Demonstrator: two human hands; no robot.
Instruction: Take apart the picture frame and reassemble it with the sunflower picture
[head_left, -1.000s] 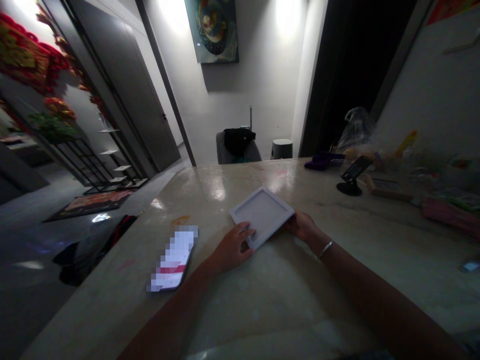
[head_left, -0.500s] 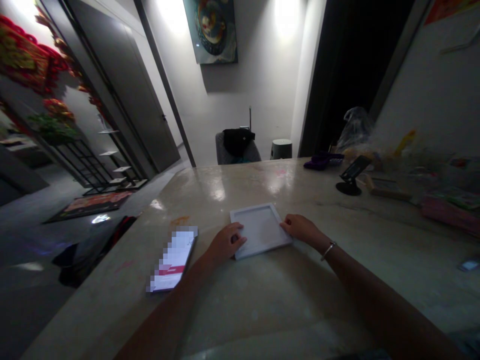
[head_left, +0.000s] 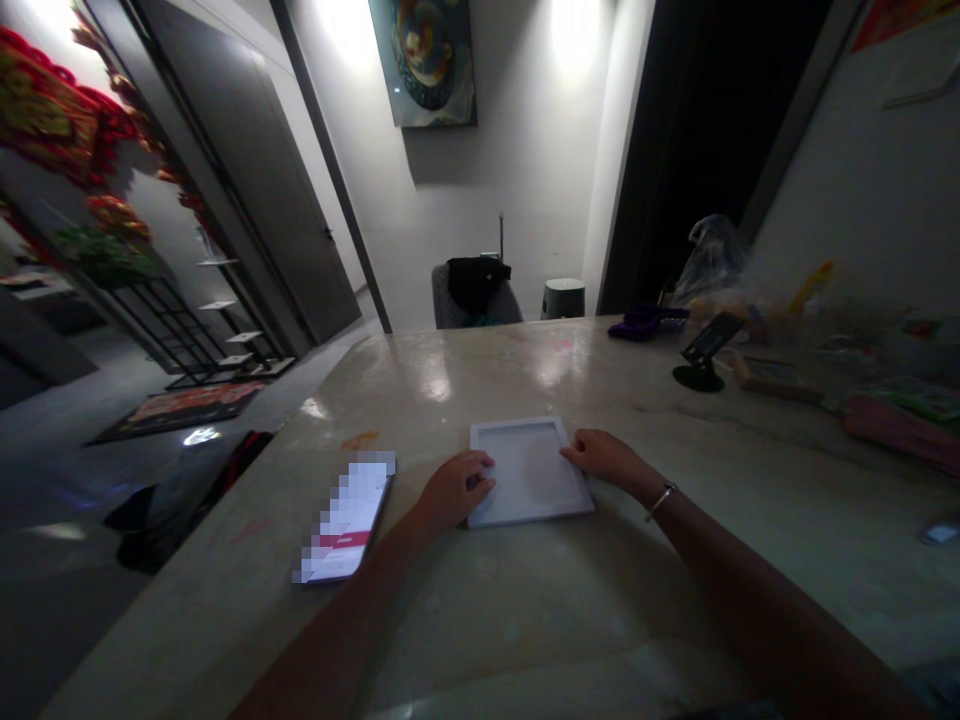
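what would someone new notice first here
The white square tray on the pale stone counter stands out first, with the left hand and right hand at its two sides. Beyond it, a colourful painting hangs high on the far wall, and red decorations stand out at upper left.

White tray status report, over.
Left hand and right hand at opposite edges of white square tray. Tray flat on stone counter. Phone beside left forearm.

We view the scene from one head-worn camera, facing forward and down along both forearms. The left hand [head_left: 455,491] and right hand [head_left: 607,457] sit close by at lower centre, with the stone counter [head_left: 465,380] beyond them and the far wall [head_left: 540,200] well past the hands.
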